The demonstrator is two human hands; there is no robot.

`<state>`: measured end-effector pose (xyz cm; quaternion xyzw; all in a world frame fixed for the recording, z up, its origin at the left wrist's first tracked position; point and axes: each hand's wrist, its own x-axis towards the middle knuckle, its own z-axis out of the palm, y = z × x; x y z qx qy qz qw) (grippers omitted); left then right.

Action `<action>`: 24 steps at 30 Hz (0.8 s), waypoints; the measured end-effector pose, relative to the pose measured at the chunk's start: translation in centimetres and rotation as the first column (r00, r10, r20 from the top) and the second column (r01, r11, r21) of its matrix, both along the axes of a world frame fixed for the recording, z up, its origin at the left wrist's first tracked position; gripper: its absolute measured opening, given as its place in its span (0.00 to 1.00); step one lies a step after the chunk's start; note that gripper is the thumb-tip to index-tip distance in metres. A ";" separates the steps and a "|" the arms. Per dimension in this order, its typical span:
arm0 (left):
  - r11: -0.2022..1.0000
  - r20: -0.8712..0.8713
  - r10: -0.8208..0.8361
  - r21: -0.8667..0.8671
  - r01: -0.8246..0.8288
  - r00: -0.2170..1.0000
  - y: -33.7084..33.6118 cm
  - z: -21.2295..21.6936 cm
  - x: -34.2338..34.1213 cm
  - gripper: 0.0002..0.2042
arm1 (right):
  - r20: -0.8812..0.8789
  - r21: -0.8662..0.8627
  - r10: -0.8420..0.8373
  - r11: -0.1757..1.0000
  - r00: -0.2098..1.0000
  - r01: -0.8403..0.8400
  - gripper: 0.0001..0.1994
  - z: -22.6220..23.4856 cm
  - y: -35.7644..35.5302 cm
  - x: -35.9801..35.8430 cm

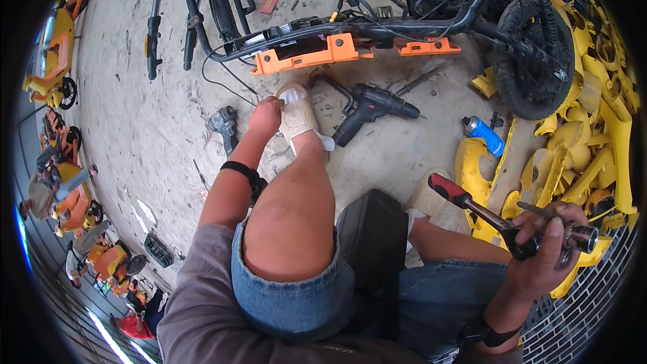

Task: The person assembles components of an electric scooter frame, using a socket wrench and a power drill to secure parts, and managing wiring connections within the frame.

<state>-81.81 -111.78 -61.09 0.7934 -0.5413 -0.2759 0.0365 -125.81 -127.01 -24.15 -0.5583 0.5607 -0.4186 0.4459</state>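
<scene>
My right hand (pixel 542 259) is closed round a ratchet wrench (pixel 488 214) with a red and black handle. A shiny socket-like metal piece (pixel 581 238) sticks out past its fingers, and a thin dark rod (pixel 539 210) lies across them. My left hand (pixel 265 116) is closed beside my sandalled foot (pixel 296 113), fingertips at the sandal's edge; what they hold, if anything, is hidden. A black cordless drill (pixel 374 109) lies on the floor right of that foot. Another grey and black power tool (pixel 224 127) lies left of my left hand.
Ahead stands a black two-wheeler frame (pixel 303 35) with orange brackets (pixel 313 55) and a rear wheel (pixel 536 61). A blue spray can (pixel 484 136) lies near piled yellow panels (pixel 600 121). A red piece (pixel 269 1) lies beyond the frame. People and orange vehicles (pixel 74 202) are far left.
</scene>
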 end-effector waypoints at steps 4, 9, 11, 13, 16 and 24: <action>1.000 -0.117 -0.006 -0.014 0.005 0.993 1.1 -0.6 1.8 0.19 | -0.032 0.059 0.030 0.998 0.999 -0.028 0.10 -0.4 -0.1 0.3; 0.991 -0.094 0.136 0.011 -0.135 0.986 1.2 -0.2 1.5 0.15 | -0.039 0.062 0.031 0.998 0.999 -0.028 0.11 -0.5 0.1 0.5; 0.971 -0.061 0.240 0.032 -0.238 0.969 1.0 -0.1 1.3 0.13 | -0.052 0.058 0.040 0.998 0.998 -0.037 0.11 -0.6 0.2 0.6; 0.951 -0.081 0.305 0.087 -0.298 0.949 0.9 -0.1 1.5 0.10 | -0.089 0.065 0.037 0.997 0.995 -0.032 0.11 -0.7 0.2 0.6; 0.976 -0.109 0.213 0.070 -0.207 0.971 1.4 -0.2 2.1 0.14 | -0.063 0.103 0.085 0.992 0.994 -0.078 0.10 -1.0 0.1 0.5; 0.944 0.037 -0.112 0.315 0.095 0.993 -0.3 -1.1 2.4 0.20 | -0.039 0.120 0.125 0.985 0.991 -0.120 0.09 -1.4 -0.2 -0.1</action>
